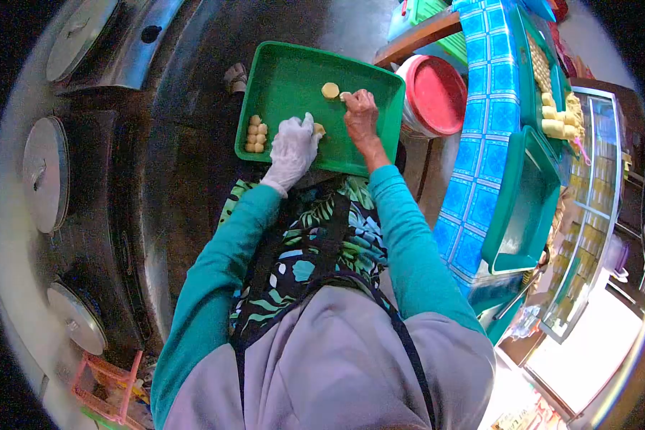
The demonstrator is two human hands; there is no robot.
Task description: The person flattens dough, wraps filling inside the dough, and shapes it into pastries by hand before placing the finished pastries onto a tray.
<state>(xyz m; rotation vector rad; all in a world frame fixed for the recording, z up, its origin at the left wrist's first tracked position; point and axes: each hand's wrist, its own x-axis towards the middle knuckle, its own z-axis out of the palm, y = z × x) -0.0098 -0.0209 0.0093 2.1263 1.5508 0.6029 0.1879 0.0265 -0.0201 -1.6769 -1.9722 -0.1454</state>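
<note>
A green tray (287,57) lies in front of me with pale yellow, dough-like pieces in it. My left hand (292,147), in a thin white glove, is closed at the tray's near side, and a pale yellow piece (319,130) shows at its fingers. My bare right hand (362,117) pinches a small pale piece (343,96) at its fingertips. Just left of those fingertips sits a round, flat yellow disc (330,90). Several small rounded dough pieces (256,135) stand packed together in rows at the tray's left side, left of my gloved hand.
A white bucket with a red lid (439,94) stands right of the tray. Beyond it is a table with a blue checked cloth (473,179), holding another green tray (527,208) and more pale yellow pieces (559,122). Large metal lids (46,174) line the left side.
</note>
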